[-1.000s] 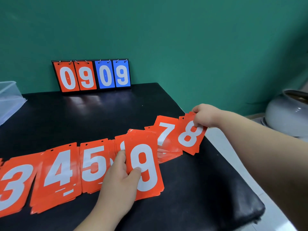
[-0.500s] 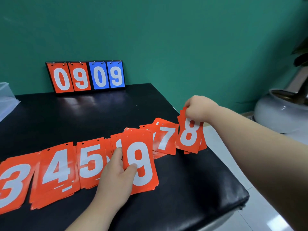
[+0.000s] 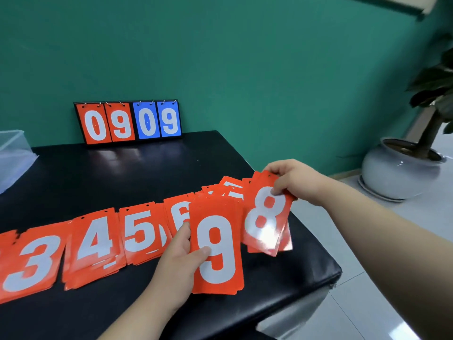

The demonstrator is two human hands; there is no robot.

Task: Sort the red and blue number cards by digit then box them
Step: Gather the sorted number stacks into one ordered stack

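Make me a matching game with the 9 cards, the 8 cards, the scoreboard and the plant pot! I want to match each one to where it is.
Things:
1. 9 cards
2. 8 cards
3. scoreboard
4. plant pot

Places:
A. on the floor
B. held by the left hand
C. standing at the back of the table
D. pinched by the right hand

Pairs: 1-B, 2-D, 3-C, 4-A.
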